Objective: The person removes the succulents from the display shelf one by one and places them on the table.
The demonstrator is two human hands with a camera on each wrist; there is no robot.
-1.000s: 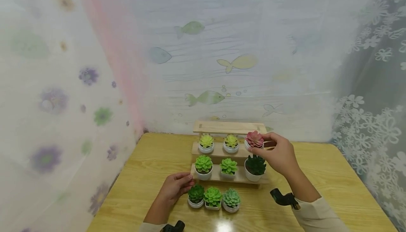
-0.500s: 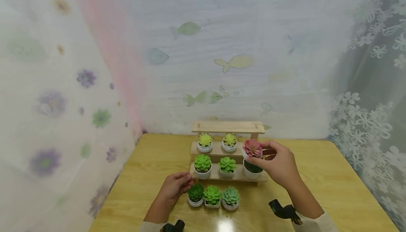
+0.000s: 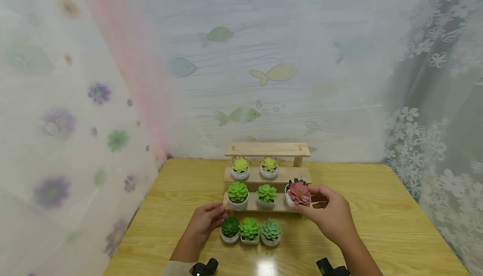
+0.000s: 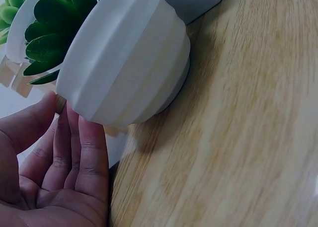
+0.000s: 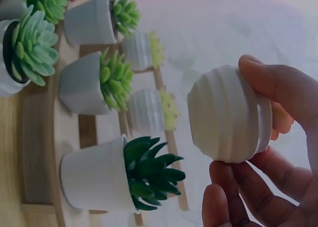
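Observation:
My right hand (image 3: 332, 213) holds a pink potted succulent (image 3: 299, 193) by its ribbed white pot (image 5: 228, 115). In the head view it overlaps a dark green potted succulent (image 5: 151, 172) on the lower tier; the right wrist view shows the two apart. With thumb and fingers, my left hand (image 3: 203, 225) pinches the left end of the lower board of a tiered wooden plant stand (image 3: 267, 149). Right by those fingers, a dark green succulent in a ribbed white pot (image 4: 124, 58) stands on the table.
Two yellow-green succulents (image 3: 240, 165) stand on the middle tier, two bright green ones (image 3: 237, 192) on the lower. In front, a bright green succulent (image 3: 249, 228) and a pale green one (image 3: 271, 230) stand on the wooden table (image 3: 181, 175). Behind hangs a fish-print curtain (image 3: 241, 79).
My right hand has brought the pink succulent away from the middle tier, down and toward me, in front of the dark green one. The left hand keeps its grip on the stand.

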